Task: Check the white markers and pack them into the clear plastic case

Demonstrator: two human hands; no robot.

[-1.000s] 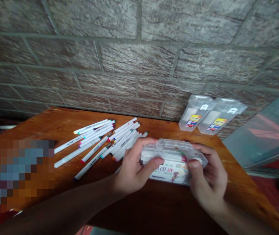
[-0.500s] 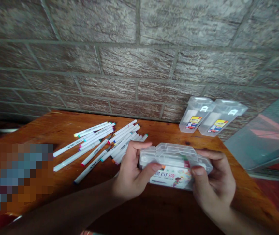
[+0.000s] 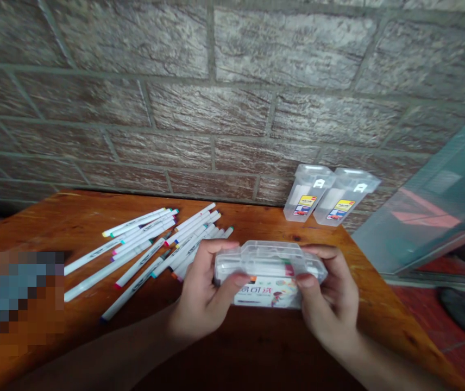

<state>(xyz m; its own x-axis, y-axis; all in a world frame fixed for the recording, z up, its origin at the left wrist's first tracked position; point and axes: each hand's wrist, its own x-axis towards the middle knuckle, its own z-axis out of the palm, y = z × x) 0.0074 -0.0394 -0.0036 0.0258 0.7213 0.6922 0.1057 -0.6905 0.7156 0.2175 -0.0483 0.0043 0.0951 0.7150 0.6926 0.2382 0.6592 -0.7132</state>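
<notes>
We list, nearest first: our left hand [image 3: 203, 288] and right hand [image 3: 328, 293], clamped on opposite ends of a clear case [image 3: 269, 260] over the table [image 3: 53, 217]. Its label [image 3: 267, 292] reads "可洗". Beside it: loose white markers [image 3: 151, 250]. Farthest: two clear tubs [image 3: 330, 195] with yellow-and-red labels [image 3: 307, 205], against a brick wall [image 3: 216, 108].

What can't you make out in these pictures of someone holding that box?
From the head view:
- The full contents of the clear plastic case: the left hand, right hand and printed label cover them.
- Some ends of the white markers: the left hand hides them.
- Whatever lies under the pixelated patch: it is blurred.
</notes>
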